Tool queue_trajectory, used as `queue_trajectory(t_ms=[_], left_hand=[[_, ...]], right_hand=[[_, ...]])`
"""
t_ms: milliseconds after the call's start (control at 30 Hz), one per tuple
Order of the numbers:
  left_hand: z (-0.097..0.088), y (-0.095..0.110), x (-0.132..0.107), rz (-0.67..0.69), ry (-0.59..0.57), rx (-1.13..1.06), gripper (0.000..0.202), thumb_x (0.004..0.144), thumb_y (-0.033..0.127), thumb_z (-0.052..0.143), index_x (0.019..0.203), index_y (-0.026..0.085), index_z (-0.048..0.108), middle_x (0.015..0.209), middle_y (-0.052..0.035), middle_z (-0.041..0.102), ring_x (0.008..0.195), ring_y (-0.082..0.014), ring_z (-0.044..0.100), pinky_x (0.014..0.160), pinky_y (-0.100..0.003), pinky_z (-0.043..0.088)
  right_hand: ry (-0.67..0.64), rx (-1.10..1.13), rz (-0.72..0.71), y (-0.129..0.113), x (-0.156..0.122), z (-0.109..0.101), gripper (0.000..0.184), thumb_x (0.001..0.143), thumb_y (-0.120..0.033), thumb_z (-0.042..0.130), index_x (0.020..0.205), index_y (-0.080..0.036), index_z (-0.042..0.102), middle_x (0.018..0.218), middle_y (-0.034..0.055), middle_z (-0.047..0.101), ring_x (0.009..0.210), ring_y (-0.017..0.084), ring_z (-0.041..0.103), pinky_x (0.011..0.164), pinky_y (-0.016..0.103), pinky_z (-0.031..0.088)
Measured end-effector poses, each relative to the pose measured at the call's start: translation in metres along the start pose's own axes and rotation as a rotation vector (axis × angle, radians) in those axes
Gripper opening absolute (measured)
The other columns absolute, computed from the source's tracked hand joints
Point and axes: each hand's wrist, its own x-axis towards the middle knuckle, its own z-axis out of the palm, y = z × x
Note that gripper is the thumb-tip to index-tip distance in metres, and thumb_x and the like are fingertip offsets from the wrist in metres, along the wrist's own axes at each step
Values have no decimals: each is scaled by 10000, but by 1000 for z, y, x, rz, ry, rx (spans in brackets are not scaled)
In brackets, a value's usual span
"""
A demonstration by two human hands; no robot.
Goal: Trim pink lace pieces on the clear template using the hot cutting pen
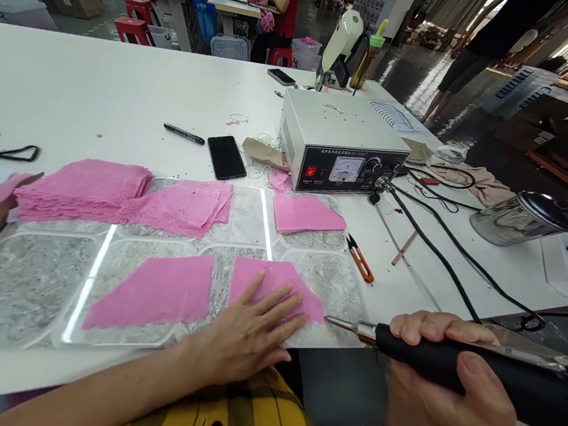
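My left hand lies flat with its fingers spread on a pink fabric piece that has a slanted right edge. In my right hand is a thick black-handled ultrasonic welding pen, my fingers wrapped round its grip. Its thin metal tip meets or nearly touches the right corner of that fabric. Left of it lies a second pink fabric piece. Behind, on the same marbled mat, are a small pink stack, a loose pile and a taller pile.
A control box with a meter and cables stands behind the mat. Orange thread snips, a phone, a pen and a glass jar lie about the table. A co-worker in red sits at a sewing machine.
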Motion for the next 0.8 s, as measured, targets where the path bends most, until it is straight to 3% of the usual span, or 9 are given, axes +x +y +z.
queue_trajectory(t_ms=[200,667,800], left_hand=[[1,0,0,2,24,19,494,1018,472,330,1409,191,445,1478,-60,439,1396,-255,365,1202,-499,-37],[-1,1,1,5,-4,-32,500,1007,464,375,1421,189,425,1484,-71,430,1412,-264,337,1206,-529,13],[-12,-3,-9,-31,55,-99,440,993,316,430,1404,160,441,1486,-105,422,1416,-273,329,1200,-553,101]], right_hand=[[-15,-16,-1,-1,0,2,94,688,-295,502,734,-215,518,627,-41,411,471,108,456,462,285,402],[-52,117,19,3,3,-1,97,627,-261,587,687,-185,581,583,-30,498,462,110,491,434,277,436],[-3,131,16,0,6,1,120,598,-277,575,678,-188,578,575,-35,473,460,107,472,419,272,421]])
